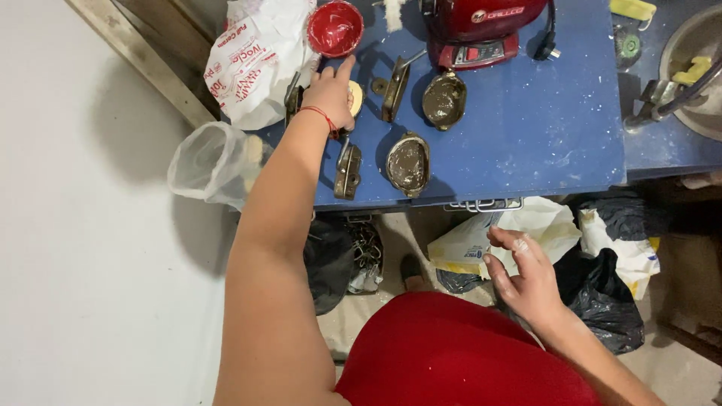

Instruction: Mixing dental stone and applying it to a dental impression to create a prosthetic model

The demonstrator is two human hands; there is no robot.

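Your left hand (332, 96) rests on the blue tabletop (541, 128) beside the red bowl (335, 28); your right hand (526, 274) hangs empty below.

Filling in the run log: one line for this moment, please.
left hand: on blue table, finger at red bowl | right hand: empty, below table edge | metal moulds: filled

Glossy red plastic bowl (335, 28), dusty matt blue tabletop (541, 128)

The left hand (331, 94) covers most of a pale round thing (356, 98). At twelve o'clock, the red machine (481, 26) is cut off by the top edge; at two o'clock, a metal bowl (696, 68) by the right.
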